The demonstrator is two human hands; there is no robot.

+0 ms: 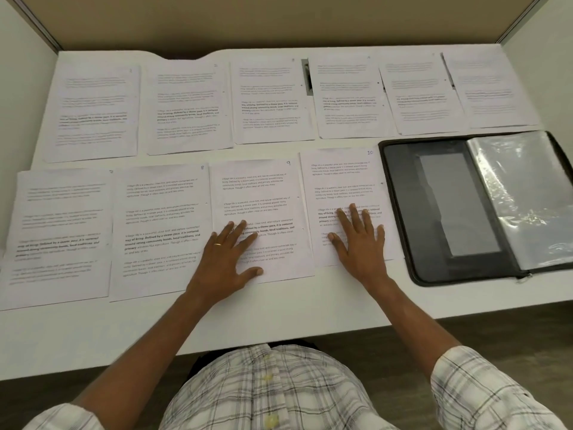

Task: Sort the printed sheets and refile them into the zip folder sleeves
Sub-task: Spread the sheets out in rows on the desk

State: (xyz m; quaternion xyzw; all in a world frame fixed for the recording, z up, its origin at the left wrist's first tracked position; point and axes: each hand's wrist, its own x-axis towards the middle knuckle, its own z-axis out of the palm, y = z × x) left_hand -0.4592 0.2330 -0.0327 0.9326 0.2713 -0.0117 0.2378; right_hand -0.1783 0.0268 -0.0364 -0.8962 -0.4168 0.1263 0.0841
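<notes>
Several printed sheets lie in two rows on the white table point(310, 308), each with a handwritten number in its top right corner. My left hand point(231, 257) rests flat, fingers spread, on the sheet numbered 9 point(260, 193). On the sheet numbered 10 point(341, 172) my right hand point(356, 240) presses flat with straight fingers. The black zip folder point(400, 187) lies open at the right, its clear plastic sleeves point(527, 193) on the right half. Sheet 8 point(161, 212) sits left of sheet 9.
The back row of sheets point(266, 100) runs along a brown partition wall point(248, 23). White side panels close the desk left and right. A dark cable slot point(307, 76) shows between two back sheets. The table's near edge runs just above my checked shirt.
</notes>
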